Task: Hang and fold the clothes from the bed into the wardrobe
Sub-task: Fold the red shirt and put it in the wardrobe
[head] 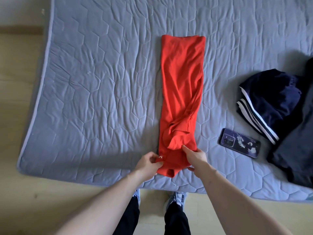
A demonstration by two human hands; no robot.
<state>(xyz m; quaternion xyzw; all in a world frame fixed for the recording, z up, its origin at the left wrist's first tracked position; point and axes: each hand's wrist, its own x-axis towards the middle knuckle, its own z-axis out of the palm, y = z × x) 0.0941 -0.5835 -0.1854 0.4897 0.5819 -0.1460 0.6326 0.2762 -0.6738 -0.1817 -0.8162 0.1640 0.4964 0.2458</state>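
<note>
A red shirt [182, 85] lies on the blue-grey quilted mattress [94, 92], folded lengthwise into a long narrow strip that runs away from me. My left hand [149, 162] pinches the strip's near left corner, beside a small white mark on the cloth. My right hand [194, 157] grips the near right edge, fingers on top and thumb underneath. Navy clothes with white stripes [271, 102] sit in a heap at the right, on a darker garment [294, 153].
A phone [240, 142] with a patterned dark case lies on the mattress between the red shirt and the navy heap. The mattress sits on a pale wooden floor [20, 102]. My legs and shoes stand at its near edge.
</note>
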